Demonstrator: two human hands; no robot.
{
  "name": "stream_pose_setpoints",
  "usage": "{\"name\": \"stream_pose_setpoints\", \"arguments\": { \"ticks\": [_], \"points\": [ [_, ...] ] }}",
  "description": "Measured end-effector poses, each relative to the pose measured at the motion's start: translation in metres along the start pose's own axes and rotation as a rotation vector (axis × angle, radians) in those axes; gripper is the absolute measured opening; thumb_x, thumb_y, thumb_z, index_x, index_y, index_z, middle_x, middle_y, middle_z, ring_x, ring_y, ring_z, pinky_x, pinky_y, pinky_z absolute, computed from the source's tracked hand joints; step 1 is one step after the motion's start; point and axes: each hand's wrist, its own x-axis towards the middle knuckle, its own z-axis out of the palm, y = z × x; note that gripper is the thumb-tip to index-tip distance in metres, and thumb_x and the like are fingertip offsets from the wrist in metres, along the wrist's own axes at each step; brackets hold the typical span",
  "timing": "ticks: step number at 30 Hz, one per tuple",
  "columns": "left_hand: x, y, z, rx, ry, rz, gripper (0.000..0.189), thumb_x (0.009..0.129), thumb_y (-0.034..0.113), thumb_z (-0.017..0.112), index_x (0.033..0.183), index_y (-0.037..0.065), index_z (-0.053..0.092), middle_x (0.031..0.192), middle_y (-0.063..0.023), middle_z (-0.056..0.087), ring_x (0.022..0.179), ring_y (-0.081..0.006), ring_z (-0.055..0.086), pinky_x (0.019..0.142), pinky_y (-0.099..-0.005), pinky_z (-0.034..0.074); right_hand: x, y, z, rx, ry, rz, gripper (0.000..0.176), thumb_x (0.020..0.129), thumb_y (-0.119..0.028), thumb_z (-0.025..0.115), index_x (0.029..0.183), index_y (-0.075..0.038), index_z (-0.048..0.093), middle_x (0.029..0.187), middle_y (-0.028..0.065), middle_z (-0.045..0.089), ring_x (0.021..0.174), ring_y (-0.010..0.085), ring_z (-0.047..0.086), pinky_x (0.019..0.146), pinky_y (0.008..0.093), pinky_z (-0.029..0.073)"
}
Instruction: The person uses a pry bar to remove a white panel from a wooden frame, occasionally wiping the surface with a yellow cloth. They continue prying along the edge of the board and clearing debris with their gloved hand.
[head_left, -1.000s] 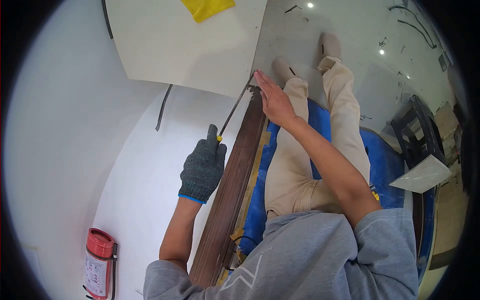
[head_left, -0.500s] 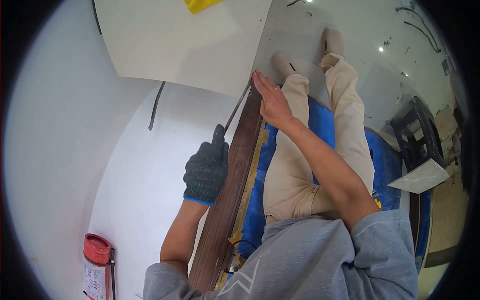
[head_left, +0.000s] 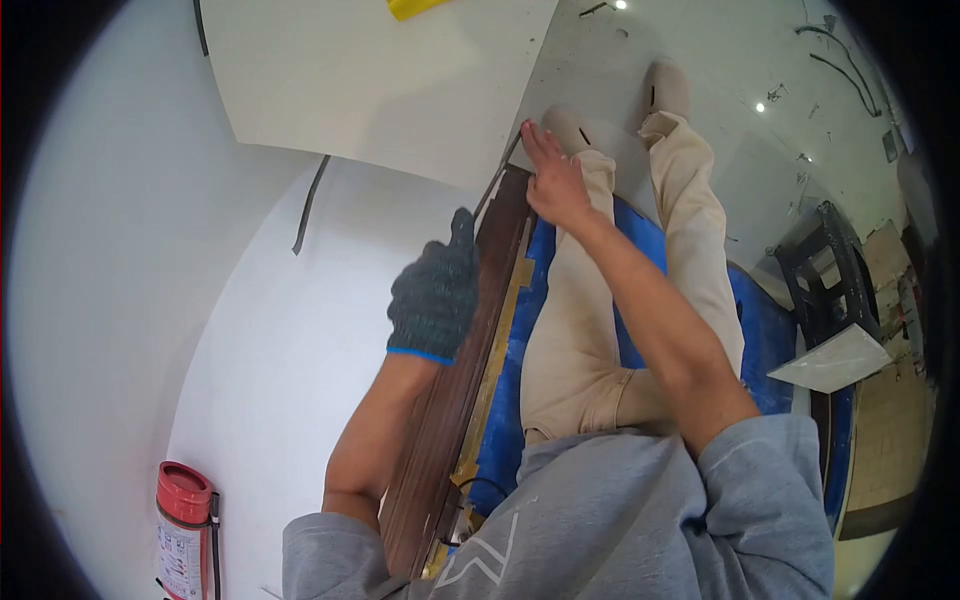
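My left hand (head_left: 435, 290), in a dark knitted glove with a blue cuff, is closed on a thin dark rod-like tool (head_left: 489, 190). Its index finger stretches forward along the tool. The tool's far end lies by the corner where a white panel (head_left: 400, 110) meets a brown wooden sill (head_left: 470, 330). My right hand (head_left: 556, 185) is bare, fingers stretched out flat, with the fingertips right at the tool's far end. Its palm rests over the end of the sill. The kind of tool is not clear, since the glove hides its handle.
A red fire extinguisher (head_left: 185, 495) stands at lower left. Blue sheeting (head_left: 640, 240) with yellow tape (head_left: 495, 375) runs beside the sill, under my legs. On the right are a black stool (head_left: 825, 285) and a tile piece (head_left: 832, 360). Cable scraps (head_left: 845, 65) litter the floor.
My gloved left hand has pushed forward and to the right along the sill, bringing the tool with it. My right hand has shifted slightly, its fingers staying by the tool's far end.
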Motion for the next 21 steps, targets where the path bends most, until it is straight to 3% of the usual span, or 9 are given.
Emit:
{"name": "stream_pose_setpoints", "arguments": {
  "ticks": [3,4,8,13,15,18,21],
  "points": [
    [-0.01,-0.002,-0.012,-0.022,0.018,0.008,0.042,0.094,0.025,0.051,0.134,0.017,0.046,0.069,-0.014,0.057,0.055,-0.032,0.059,0.05,-0.0448,0.047,-0.009,-0.011,-0.012,-0.004,0.001,-0.022,0.076,0.08,0.0,0.05,0.148,-0.01,0.017,0.154,0.0074,0.021,0.139,0.0341,0.025,0.103,0.0674,0.026],
    [-0.017,0.002,-0.026,-0.008,-0.083,-0.065,0.044,0.093,0.025,0.053,0.136,0.017,0.045,0.068,-0.013,0.056,0.055,-0.0315,0.059,0.05,-0.0447,0.047,-0.014,-0.015,-0.014,0.005,0.013,-0.036,0.076,0.08,0.0,0.05,0.148,-0.01,0.017,0.154,0.0071,0.02,0.139,0.0341,0.025,0.103,0.0674,0.026],
    [-0.048,-0.019,-0.009,-0.097,-0.058,-0.063,0.047,0.094,0.026,0.052,0.139,0.018,0.042,0.068,-0.0128,0.055,0.056,-0.0311,0.059,0.05,-0.0446,0.047,-0.029,-0.028,-0.008,-0.039,0.057,-0.079,0.075,0.08,-0.001,0.048,0.148,-0.011,0.018,0.154,0.0055,0.021,0.139,0.0338,0.025,0.103,0.0677,0.026],
    [0.001,-0.003,0.035,-0.055,0.031,-0.041,0.046,0.094,0.027,0.052,0.139,0.018,0.042,0.073,-0.0137,0.057,0.058,-0.0333,0.06,0.052,-0.0444,0.048,0.011,0.0,-0.006,-0.086,0.035,0.049,0.075,0.079,-0.002,0.047,0.148,-0.011,0.019,0.154,0.0049,0.02,0.139,0.0336,0.025,0.104,0.0681,0.023],
    [0.006,0.003,0.03,-0.094,0.072,-0.021,0.046,0.094,0.027,0.052,0.138,0.018,0.043,0.073,-0.014,0.058,0.059,-0.0335,0.06,0.052,-0.0441,0.048,0.008,0.004,-0.013,-0.143,0.025,-0.008,0.081,0.078,-0.001,0.049,0.149,-0.014,0.015,0.155,0.0049,0.018,0.14,0.0334,0.023,0.103,0.0685,0.024],
    [-0.025,0.003,-0.006,-0.049,-0.109,-0.11,0.045,0.094,0.027,0.052,0.137,0.017,0.044,0.073,-0.0144,0.058,0.059,-0.0334,0.06,0.052,-0.0433,0.048,-0.013,-0.014,-0.017,-0.143,0.06,-0.085,0.079,0.078,-0.002,0.049,0.149,-0.013,0.017,0.154,0.0048,0.02,0.14,0.0329,0.023,0.104,0.0682,0.023],
    [-0.043,-0.006,-0.016,-0.13,-0.129,-0.118,0.046,0.094,0.027,0.053,0.138,0.017,0.043,0.073,-0.0147,0.057,0.059,-0.0322,0.06,0.052,-0.0429,0.048,-0.021,-0.021,-0.008,-0.127,0.047,-0.072,0.077,0.078,-0.002,0.049,0.148,-0.011,0.019,0.154,0.0045,0.022,0.14,0.0323,0.022,0.105,0.0681,0.022]
  ]
}}
